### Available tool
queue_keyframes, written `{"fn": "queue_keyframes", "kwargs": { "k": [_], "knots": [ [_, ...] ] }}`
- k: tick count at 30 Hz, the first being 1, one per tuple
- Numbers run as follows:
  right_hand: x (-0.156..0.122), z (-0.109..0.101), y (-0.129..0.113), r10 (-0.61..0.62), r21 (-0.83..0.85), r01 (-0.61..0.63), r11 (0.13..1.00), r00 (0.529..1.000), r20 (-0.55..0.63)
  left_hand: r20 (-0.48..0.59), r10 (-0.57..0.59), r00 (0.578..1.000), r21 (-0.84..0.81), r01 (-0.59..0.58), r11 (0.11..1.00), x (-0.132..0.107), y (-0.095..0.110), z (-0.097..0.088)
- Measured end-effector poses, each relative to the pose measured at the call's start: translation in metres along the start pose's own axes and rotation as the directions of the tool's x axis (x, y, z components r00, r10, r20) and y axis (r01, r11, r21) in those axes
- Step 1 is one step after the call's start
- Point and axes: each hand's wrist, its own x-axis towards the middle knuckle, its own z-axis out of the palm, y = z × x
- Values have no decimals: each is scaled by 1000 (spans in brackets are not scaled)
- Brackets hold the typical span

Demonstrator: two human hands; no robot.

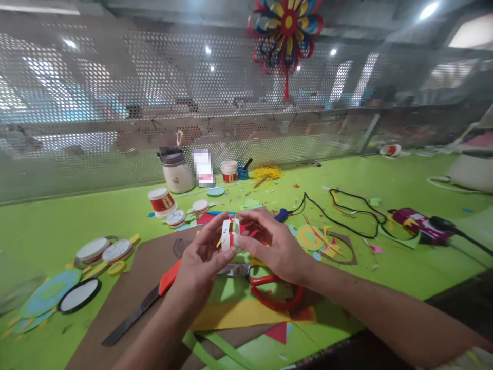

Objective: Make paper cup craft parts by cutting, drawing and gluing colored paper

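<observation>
Both of my hands meet over the middle of the green table (385, 257). My left hand (200, 262) and my right hand (275, 241) pinch a small white ring-shaped paper piece with a red band (230, 235) between their fingertips, held on edge. Red-handled scissors (271, 293) lie just under my right wrist. A utility knife with an orange grip and dark blade (146, 303) lies on the brown board (127, 293) beside my left forearm. Yellow paper (234, 313) and red scraps sit beneath my hands.
Small paper drums (162, 201) and round lids (103, 250) lie to the left. A white jar (176, 169) and glue pot (229, 170) stand by the mesh wall. A pink glue gun (421, 224) with black cords (346, 210) lies at right. A paper pinwheel (287, 31) hangs above.
</observation>
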Motion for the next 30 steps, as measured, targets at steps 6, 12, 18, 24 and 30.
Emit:
{"fn": "queue_keyframes", "kwargs": {
  "k": [6, 12, 18, 24, 30],
  "knots": [
    [3, -2, -2, -112, -101, 113, 988, 994, 20, 34, 28, 999, 62, -30, 998, 3, -3, -1],
    [4, -5, -4, -269, -194, 267, 944, 963, 18, 136, 130, 982, 116, -146, 982, 5, -2, -7],
    [3, -7, -3, -330, -193, 334, 923, 943, 51, 236, 264, 935, 161, -305, 939, 7, -4, -14],
    [1, -7, -2, -364, -197, 369, 908, 929, 63, 215, 331, 919, 154, -367, 918, 7, -2, -12],
    [1, -7, -4, -388, -152, 395, 906, 919, 74, 232, 386, 893, 199, -432, 880, 6, 2, -11]
  ]
}}
